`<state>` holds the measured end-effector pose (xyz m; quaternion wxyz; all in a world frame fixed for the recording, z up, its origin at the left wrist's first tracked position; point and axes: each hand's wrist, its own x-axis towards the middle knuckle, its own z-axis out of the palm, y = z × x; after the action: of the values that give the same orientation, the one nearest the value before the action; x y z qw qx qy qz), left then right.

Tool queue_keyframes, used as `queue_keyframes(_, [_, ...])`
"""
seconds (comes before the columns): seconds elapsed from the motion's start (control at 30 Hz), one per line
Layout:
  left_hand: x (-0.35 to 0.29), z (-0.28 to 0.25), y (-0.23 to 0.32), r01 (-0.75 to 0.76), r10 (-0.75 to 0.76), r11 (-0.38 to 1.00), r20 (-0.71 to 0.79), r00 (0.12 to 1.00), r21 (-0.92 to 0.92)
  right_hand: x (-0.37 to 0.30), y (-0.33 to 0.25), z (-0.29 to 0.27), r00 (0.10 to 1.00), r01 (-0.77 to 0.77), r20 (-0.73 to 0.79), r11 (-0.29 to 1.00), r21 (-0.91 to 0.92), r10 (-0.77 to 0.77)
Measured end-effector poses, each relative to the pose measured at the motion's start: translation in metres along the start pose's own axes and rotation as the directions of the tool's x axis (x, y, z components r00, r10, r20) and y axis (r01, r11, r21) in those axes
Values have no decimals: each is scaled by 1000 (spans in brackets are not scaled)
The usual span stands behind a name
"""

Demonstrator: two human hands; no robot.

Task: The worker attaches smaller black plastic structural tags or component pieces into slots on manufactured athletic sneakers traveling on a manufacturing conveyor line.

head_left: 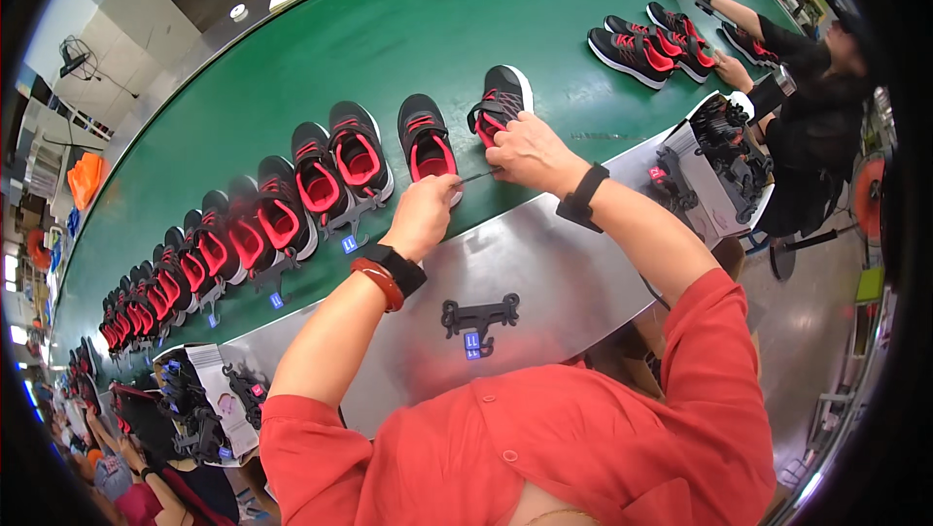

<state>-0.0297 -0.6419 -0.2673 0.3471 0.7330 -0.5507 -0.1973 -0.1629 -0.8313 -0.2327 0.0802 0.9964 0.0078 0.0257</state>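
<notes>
A thin dark strip stretches between my two closed hands; its exact kind is not clear. My left hand pinches one end, just at the heel of a black and red sneaker that lies with its toe pointing away. The other end runs into my right hand, whose curled fingers cover the heel of a second sneaker, tilted to show its white sole edge. Nearer my body, a black shoe hanger with a blue tag rests on the metal surface.
Many paired sneakers line the green table to the left, several with hangers attached. Boxes of black hangers stand at left and right. At the far right, a co-worker's arm reaches over more sneakers.
</notes>
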Motion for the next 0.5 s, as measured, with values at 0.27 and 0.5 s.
queue_keyframes(0.27, [2, 2, 2, 30, -39, 980, 44, 998, 195, 3, 1, 41, 945, 7, -270, 817, 577, 183])
queue_keyframes(0.5, [20, -19, -1, -17, -122, 872, 250, 961, 489, -14, 80, 31, 677, -329, -502, 831, 448, 539])
